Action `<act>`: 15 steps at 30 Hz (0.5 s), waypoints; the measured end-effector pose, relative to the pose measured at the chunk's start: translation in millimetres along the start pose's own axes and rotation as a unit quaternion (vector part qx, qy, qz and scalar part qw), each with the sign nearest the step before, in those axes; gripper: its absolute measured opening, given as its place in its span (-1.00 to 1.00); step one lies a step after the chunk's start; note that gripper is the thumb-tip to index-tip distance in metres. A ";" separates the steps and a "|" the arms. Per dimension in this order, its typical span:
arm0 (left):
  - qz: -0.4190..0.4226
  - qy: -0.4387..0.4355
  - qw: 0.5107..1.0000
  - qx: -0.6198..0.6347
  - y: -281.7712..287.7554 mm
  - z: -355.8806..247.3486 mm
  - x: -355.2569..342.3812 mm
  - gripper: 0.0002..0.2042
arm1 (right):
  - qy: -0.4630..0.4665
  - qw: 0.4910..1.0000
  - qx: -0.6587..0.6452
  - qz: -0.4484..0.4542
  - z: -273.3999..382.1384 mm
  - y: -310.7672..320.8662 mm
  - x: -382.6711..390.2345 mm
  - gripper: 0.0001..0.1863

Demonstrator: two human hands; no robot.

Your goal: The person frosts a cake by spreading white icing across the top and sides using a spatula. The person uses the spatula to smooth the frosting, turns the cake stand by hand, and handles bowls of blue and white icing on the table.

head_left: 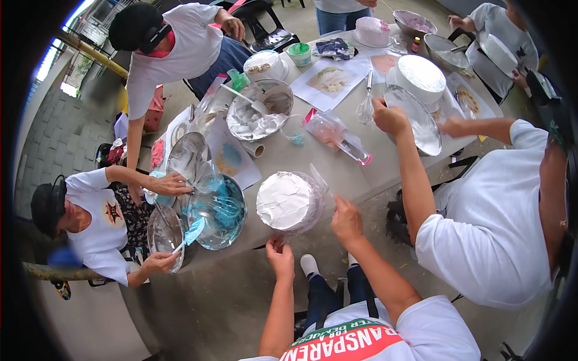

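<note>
Before me at the table's near edge stands a round cake (284, 201) with white frosting on top; its right side looks paler pink and thinly coated. My left hand (280, 260) is at the cake's near edge, fingers closed and pinching the rim of its base. To the right of the cake, my right hand (347, 224) is closed round a spatula (318, 178), whose pale blade stands close to the cake's side. Whether the blade touches the frosting I cannot tell.
To the left, a person stirs blue frosting in a metal bowl (239, 225). A bowl of white frosting (278, 99), a piping bag in plastic (337, 136) and a whisk (365, 111) lie beyond my cake. On the right, another person tilts a metal bowl (421, 129).
</note>
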State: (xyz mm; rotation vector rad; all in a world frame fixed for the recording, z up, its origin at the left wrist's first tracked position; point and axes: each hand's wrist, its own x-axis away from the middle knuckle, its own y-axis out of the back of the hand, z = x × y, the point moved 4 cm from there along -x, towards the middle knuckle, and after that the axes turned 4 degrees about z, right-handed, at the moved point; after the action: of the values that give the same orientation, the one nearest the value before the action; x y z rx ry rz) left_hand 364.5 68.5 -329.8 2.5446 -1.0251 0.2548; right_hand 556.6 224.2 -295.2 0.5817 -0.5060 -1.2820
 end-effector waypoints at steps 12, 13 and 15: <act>0.048 0.141 0.975 0.164 -13.2 -0.7 -8.2 -0.55 | -0.003 1.000 -0.015 0.010 13.8 -7.3 18.1 -0.57; 0.048 0.144 0.975 0.163 -12.3 -1.1 -7.9 -0.55 | 0.008 1.000 -0.024 -0.005 23.4 3.0 20.5 -0.57; 0.046 0.146 0.975 0.161 -8.0 -1.6 -8.6 -0.55 | 0.045 0.990 -0.128 -0.033 55.3 32.1 27.5 -0.61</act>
State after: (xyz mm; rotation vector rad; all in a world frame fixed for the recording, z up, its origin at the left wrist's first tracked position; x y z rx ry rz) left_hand 363.8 79.9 -333.2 2.6289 -1.0542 0.8578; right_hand 550.4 196.5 -231.6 0.4410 -0.2440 -1.3529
